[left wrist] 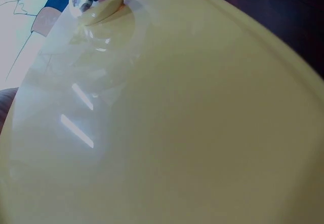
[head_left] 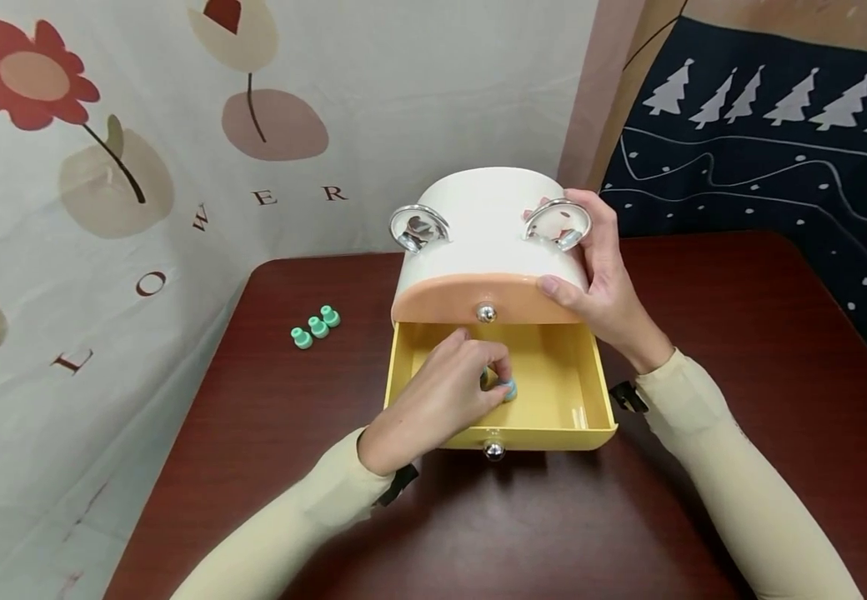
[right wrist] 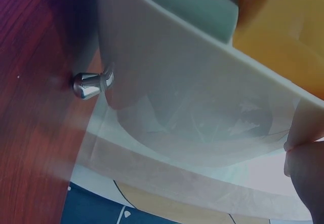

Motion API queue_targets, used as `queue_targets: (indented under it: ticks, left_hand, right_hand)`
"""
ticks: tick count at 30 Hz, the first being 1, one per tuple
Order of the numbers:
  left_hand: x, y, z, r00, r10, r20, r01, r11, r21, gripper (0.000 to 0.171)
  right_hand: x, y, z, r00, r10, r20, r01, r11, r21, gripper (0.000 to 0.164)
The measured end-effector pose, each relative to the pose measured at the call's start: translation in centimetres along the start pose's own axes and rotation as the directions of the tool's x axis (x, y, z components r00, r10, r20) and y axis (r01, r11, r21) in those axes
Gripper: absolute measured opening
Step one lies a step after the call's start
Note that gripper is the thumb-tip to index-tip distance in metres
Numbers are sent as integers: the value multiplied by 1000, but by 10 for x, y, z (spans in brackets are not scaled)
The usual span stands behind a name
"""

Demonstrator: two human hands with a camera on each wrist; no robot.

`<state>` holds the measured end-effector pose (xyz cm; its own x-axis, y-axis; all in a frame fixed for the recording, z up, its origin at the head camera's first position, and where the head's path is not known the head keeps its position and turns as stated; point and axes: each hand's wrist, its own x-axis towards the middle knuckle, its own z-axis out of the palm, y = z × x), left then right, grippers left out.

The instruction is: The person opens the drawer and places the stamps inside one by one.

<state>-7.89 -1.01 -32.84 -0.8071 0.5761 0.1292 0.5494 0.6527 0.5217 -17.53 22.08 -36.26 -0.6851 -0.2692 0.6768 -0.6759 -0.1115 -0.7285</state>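
A small white cabinet point(head_left: 489, 208) has an orange upper drawer front point(head_left: 441, 302) and a pulled-out yellow drawer point(head_left: 561, 367). My left hand point(head_left: 441, 392) reaches into the yellow drawer, thumb and forefinger pinching a small light blue peg point(head_left: 510, 389) low over its floor. Most of the peg is hidden by the fingers. My right hand point(head_left: 606, 275) grips the cabinet's right side, with the thumb on the edge of the orange front and the fingers behind the silver ring. The left wrist view is filled by the yellow drawer front point(left wrist: 202, 102).
Three mint-green pegs point(head_left: 318, 327) stand in a slanted row on the dark red table point(head_left: 268, 433), left of the cabinet. Silver knobs point(head_left: 494, 450) stick out from both drawer fronts. A printed cloth point(head_left: 403, 100) hangs close behind the table.
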Motion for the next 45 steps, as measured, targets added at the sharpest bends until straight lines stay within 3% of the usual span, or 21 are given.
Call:
queue_targets:
  ticks: [7,10,13,15,19,22,24,27,29,30,32,34,41,45]
  left_hand:
    - [-6,2,1,999,4,-45,-6,999,-33,13]
    - [-14,4,2,991,14,-133,-27,994,-102,10]
    - [-25,5,5,961,43,-274,-78,990,-117,14]
    - [-32,5,10,927,63,-371,-103,991,-90,14]
    - [-44,5,18,843,88,-531,-147,987,-70,15]
    - [-52,7,24,767,114,-632,-219,971,-90,19]
    - [-56,10,29,704,155,-693,-292,953,-84,21]
    - [-63,15,38,607,249,-754,-427,903,-46,14]
    - [-68,18,44,562,295,-773,-495,868,-28,7]
    - [-71,20,48,546,309,-779,-521,853,-26,5]
    - [-76,21,55,542,301,-785,-537,842,-48,7]
    - [-82,21,62,551,268,-790,-521,850,-75,6]
    - [-96,13,86,640,89,-763,-344,921,-181,17]
    - [-101,9,97,671,-1,-742,-266,933,-241,28]
  right_hand:
    - [-4,-3,0,1000,18,1,-18,999,-30,85]
    - [-6,-3,1,1000,19,-5,-20,999,-29,85]
    - [-8,-2,2,1000,22,-6,-22,1000,-17,86]
    - [-11,-1,3,1000,27,-5,-27,999,-19,86]
    - [-12,0,4,1000,24,-6,-24,999,-34,86]
    - [-10,1,4,1000,6,-12,-6,998,-56,86]
    - [-8,0,3,1000,-4,-13,3,998,-65,86]
    - [-5,0,1,1000,-16,-12,15,997,-80,85]
    - [-4,0,1,1000,-18,-11,17,996,-92,85]
    - [-4,0,0,1000,-19,-11,18,995,-97,85]
    - [-3,0,0,1000,-19,-8,18,994,-109,85]
    - [-3,0,0,1000,-22,-4,22,994,-110,86]
    - [0,-1,-1,999,-33,0,32,992,-124,86]
    - [0,-1,-1,1000,-27,2,27,993,-118,86]
